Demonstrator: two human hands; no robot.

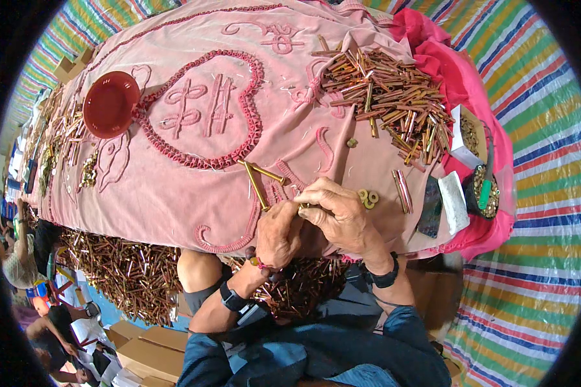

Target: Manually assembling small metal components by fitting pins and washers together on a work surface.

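My left hand point(279, 233) and my right hand point(334, 209) meet over the pink cloth near the front edge of the table. Both are closed, fingertips pinched together. A small brass-coloured bit shows between them, but the fingers hide most of it and I cannot make out what it is. Just beyond my left hand lie two long brass-coloured bolts point(255, 187), set at an angle to each other. Several brass-coloured washers point(368, 198) rest right of my right hand. Farther right, a few reddish metal rods point(402, 191) lie side by side.
A large heap of metal rods point(387, 97) covers the far right. Beside it stand a white box point(466, 137) and a black tub point(481, 192) of small parts. A red bowl point(112, 104) sits at left. More rods point(126, 277) are piled below the table; other people work at far left.
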